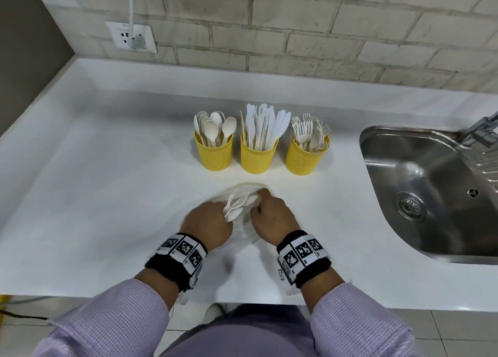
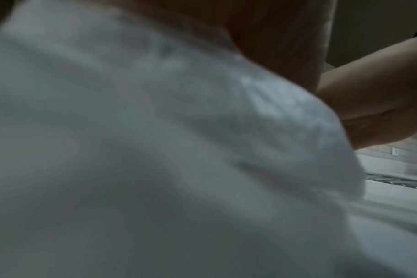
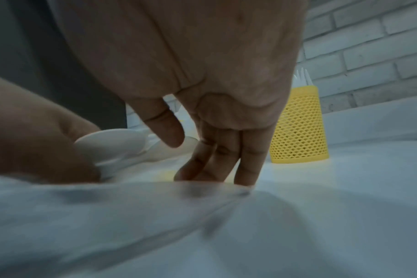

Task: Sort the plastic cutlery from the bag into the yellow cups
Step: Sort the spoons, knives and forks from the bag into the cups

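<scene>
Three yellow mesh cups stand in a row on the white counter: the spoon cup (image 1: 213, 154), the knife cup (image 1: 258, 158) and the fork cup (image 1: 305, 158) (image 3: 298, 127). In front of them lies a thin clear plastic bag (image 1: 242, 238) (image 2: 155, 150) (image 3: 107, 216). My left hand (image 1: 215, 216) (image 3: 36, 143) grips a bunch of white plastic spoons (image 1: 238, 207) (image 3: 117, 144) over the bag. My right hand (image 1: 265, 205) (image 3: 217, 165) is just to their right, its straight fingers (image 3: 248, 165) pressing down on the bag. The bag fills the blurred left wrist view.
A steel sink (image 1: 420, 195) with a faucet (image 1: 482, 130) is set into the counter on the right. A wall socket (image 1: 130, 37) with a cable sits on the brick wall at the back left. The counter's front edge (image 1: 242, 301) runs just below my wrists.
</scene>
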`<state>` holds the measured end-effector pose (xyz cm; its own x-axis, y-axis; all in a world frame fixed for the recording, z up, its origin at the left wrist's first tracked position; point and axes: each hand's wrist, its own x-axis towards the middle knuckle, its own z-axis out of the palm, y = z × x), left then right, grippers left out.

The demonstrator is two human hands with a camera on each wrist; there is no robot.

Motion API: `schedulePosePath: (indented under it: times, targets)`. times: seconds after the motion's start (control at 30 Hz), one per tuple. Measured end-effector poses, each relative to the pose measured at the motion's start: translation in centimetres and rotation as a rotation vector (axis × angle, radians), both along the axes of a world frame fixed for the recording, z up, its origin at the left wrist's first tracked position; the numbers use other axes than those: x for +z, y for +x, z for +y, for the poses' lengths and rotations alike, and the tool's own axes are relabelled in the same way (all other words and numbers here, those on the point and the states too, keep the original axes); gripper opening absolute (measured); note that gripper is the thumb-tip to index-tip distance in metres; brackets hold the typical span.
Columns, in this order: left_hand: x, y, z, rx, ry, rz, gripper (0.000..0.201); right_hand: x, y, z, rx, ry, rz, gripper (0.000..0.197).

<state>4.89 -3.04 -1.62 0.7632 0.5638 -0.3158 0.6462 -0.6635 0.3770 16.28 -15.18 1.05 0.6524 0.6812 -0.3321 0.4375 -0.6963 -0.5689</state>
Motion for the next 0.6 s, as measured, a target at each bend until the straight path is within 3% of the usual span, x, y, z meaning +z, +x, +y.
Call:
schedulePosePath:
  times: [0.13,0.3,0.43,0.53,0.6]
  targets:
    - [0.5,-1.0,0.0,-0.075,-0.037,-0.043,0.018,0.8,0.8,0.6,-0.193,0.149,0.212,0.051]
    - [1.0,-1.7,0.4,-0.115,-0.129,-0.182,0.017,1.3,1.1,0.9,-0.239,0.257,0.336,0.032]
    - [1.2,-1.7,0.3,-0.121,-0.151,-0.267,0.014,1.8,0.7,1.1,-0.23,0.294,0.386,0.032]
    - [1.4,-1.5,0.1,-0.062,-0.165,-0.302,0.023,2.2,0.2,1.3,-0.195,0.311,0.354,0.038]
    - [1.5,-1.3,-0.2,-0.006,-0.205,-0.328,0.012,2.1,0.1,1.3,-0.175,0.332,0.293,0.045]
